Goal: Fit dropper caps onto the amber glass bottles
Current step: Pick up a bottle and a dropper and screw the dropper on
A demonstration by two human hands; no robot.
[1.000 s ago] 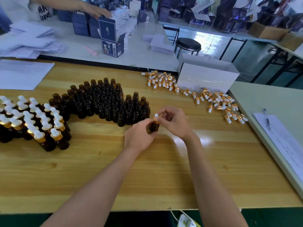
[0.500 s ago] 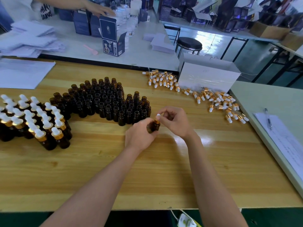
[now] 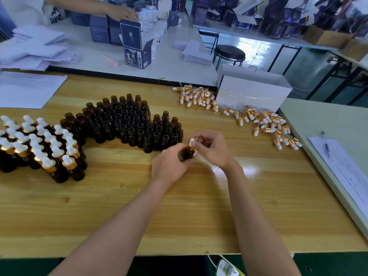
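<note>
Amber glass bottle (image 3: 186, 153) held at mid-table over the wooden table (image 3: 179, 212), just in front of the uncapped bottles (image 3: 127, 121). Left hand (image 3: 169, 164) grips its body, fingers wrapped round. Right hand (image 3: 213, 150) pinches the white-bulbed dropper cap (image 3: 191, 143) seated on the neck. Capped bottles (image 3: 41, 146) stand far left. Loose caps (image 3: 265, 122) lie scattered right, beside a white box (image 3: 253, 93).

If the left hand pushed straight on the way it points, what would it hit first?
Probably the right hand, pinching the white-and-gold dropper cap on the small amber glass bottle that the left hand grips, though depth is unclear.
</note>
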